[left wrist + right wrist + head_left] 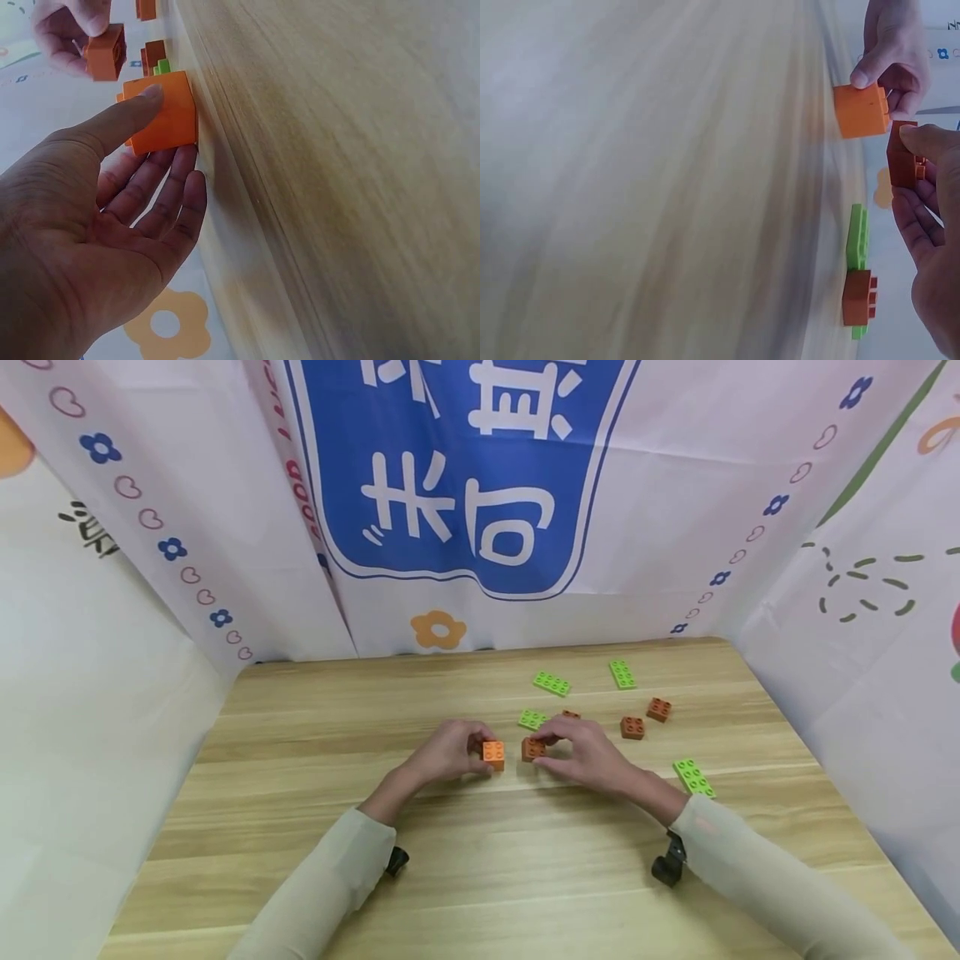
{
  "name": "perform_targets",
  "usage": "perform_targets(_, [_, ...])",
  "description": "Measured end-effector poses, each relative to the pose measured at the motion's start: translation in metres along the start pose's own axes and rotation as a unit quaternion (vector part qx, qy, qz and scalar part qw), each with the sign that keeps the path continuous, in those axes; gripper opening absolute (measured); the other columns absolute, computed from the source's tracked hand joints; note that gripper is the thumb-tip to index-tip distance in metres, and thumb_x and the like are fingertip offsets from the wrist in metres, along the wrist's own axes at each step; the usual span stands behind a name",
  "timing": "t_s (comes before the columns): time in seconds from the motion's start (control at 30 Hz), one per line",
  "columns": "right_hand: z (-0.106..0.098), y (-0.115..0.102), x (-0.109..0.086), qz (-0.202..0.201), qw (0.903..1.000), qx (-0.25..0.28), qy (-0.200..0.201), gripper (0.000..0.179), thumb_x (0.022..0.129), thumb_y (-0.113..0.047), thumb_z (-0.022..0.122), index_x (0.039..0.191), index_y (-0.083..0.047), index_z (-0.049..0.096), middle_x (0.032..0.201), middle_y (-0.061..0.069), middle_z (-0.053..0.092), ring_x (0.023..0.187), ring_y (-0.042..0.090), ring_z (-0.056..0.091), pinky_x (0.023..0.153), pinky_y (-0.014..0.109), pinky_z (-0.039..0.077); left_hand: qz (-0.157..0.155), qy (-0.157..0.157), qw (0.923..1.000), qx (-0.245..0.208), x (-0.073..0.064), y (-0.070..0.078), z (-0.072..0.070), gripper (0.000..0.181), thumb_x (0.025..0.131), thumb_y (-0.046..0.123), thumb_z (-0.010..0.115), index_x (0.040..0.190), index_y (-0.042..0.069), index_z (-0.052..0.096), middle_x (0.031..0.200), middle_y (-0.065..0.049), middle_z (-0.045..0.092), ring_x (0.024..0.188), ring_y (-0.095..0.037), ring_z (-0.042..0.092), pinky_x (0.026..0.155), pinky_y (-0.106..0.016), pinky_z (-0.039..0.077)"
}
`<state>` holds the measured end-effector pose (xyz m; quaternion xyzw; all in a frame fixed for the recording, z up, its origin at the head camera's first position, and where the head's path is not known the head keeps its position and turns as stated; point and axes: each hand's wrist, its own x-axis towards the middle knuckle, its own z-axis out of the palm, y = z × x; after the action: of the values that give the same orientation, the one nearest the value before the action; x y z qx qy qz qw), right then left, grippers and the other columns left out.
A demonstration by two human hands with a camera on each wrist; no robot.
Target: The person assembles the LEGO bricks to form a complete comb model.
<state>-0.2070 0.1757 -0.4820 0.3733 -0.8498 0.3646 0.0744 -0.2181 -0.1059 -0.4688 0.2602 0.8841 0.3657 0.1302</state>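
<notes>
Near the middle of the table, my left hand (450, 752) pinches an orange toy building brick (493, 756) with studs on top. The left wrist view shows the thumb on one face of the orange brick (169, 116) and fingers behind and below it. My right hand (585, 753) holds a brown two-by-two brick (532, 749) between thumb and fingers, just right of the orange one. In the right wrist view the brown brick (904, 156) appears close beside the orange brick (860, 111), its studs turned toward the palm side. A small gap separates the two bricks in the head view.
Beyond the right hand lie a green plate brick (532, 719) and a partly hidden brown brick (572, 714). More green plates (552, 683) are at the back and right, with two brown bricks (632, 727) between. White printed cloth (645, 527) encloses the wooden table (315, 727).
</notes>
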Motion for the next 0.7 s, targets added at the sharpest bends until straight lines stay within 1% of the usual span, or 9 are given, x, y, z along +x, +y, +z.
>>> perform_targets(0.17, [0.006,-0.004,0.011,-0.011,0.9998,0.014,0.006,0.036,0.084,-0.010,0.091,0.116,-0.006,0.076,0.109,0.005,0.076,0.097,0.018,0.073,0.085,0.039,0.062,-0.003,-0.001,1.0000,-0.009,0.000,-0.001,0.000,0.034,0.083,0.005,0.092,0.112,0.004,0.074,0.102,-0.003,0.077,0.092,-0.015,0.073,0.081,-0.027,0.060])
perform_targets(0.47, [0.016,-0.009,0.022,-0.027,0.9988,0.038,0.013,0.035,0.082,-0.005,0.092,0.114,-0.004,0.077,0.105,0.005,0.076,0.095,0.017,0.073,0.083,0.039,0.063,-0.011,0.000,0.9999,0.001,0.002,0.001,-0.001,0.035,0.081,0.007,0.093,0.110,0.005,0.073,0.102,-0.003,0.076,0.092,-0.014,0.073,0.083,-0.028,0.060])
perform_targets(0.7, [0.023,-0.010,0.028,-0.016,0.9988,0.046,0.006,0.034,0.084,-0.009,0.091,0.115,-0.005,0.076,0.107,0.004,0.076,0.098,0.017,0.073,0.086,0.037,0.062,-0.010,-0.001,1.0000,-0.001,0.002,0.000,-0.001,0.035,0.081,0.004,0.093,0.109,0.004,0.072,0.103,-0.005,0.076,0.093,-0.015,0.073,0.082,-0.028,0.061])
